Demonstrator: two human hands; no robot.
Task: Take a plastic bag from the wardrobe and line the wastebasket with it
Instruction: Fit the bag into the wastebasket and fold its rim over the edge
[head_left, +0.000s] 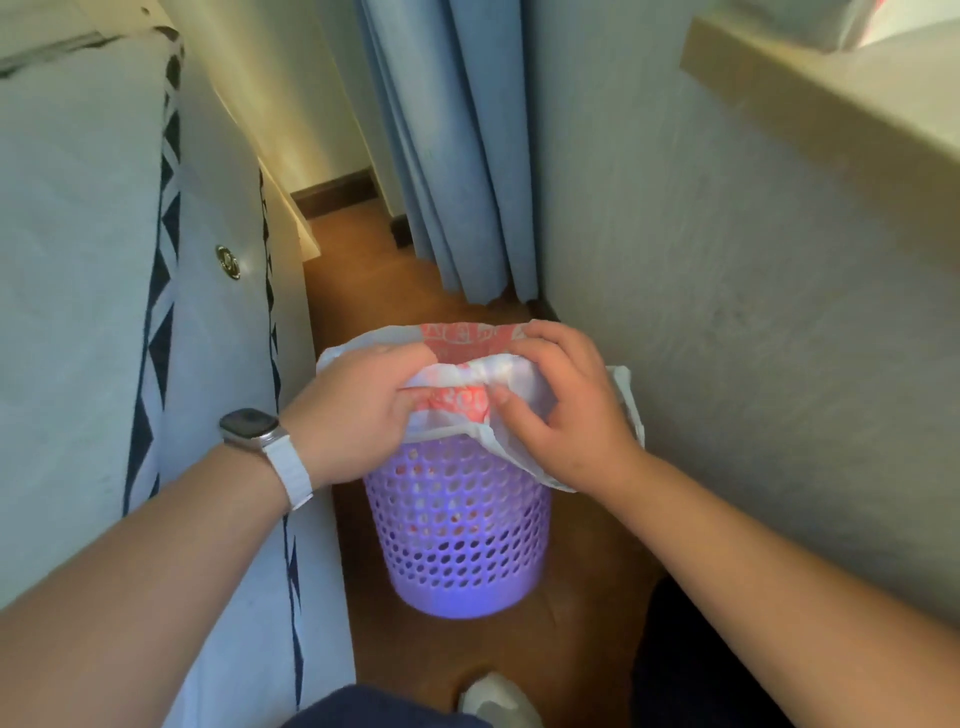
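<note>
A blue curtain (452, 156) hangs over the brown wooden floor (374, 270), a patterned mattress (78, 260) left, a pale shelf (831, 104) right.

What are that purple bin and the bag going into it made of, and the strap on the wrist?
The wastebasket looks like moulded plastic, smooth and slightly glossy, with even rows of round holes in its wall. The bag seems thin plastic film, white with red print; it crumples and folds over the rim. The watch strap on the left wrist looks white and matte, perhaps rubber or woven fabric; I cannot tell which.
</note>
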